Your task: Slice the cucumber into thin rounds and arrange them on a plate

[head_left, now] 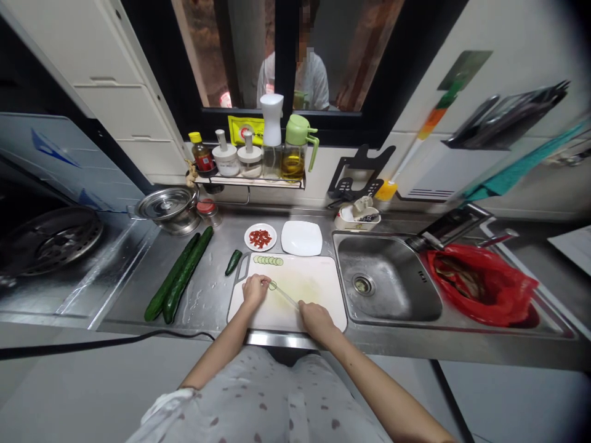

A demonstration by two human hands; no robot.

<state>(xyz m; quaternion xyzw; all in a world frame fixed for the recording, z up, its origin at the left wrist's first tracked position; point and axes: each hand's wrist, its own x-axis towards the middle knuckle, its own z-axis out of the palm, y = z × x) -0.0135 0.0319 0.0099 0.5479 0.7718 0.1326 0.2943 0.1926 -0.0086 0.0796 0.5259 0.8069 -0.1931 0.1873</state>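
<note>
A knife [287, 298] is held in my right hand [317, 321], its blade pointing left across the white cutting board [323, 314]. At the tip of the blade is a thin round cucumber slice [273, 285]. The fingers of my left hand [255, 290] are drawn together at that slice's left edge, over the board. Near the board's top edge lies a row of several overlapping cucumber slices [268, 261]. A short cucumber piece [233, 262] rests on the counter just left of the board. Two long whole cucumbers [180, 277] lie side by side farther left.
Behind the board stand a small plate of chopped red pieces [260, 237] and a white square plate [301, 238]. A steel sink [388, 277] is on the right, with a red plastic bag [484, 286] beyond. A lidded pot [168, 206] sits back left, below a condiment shelf [253, 180].
</note>
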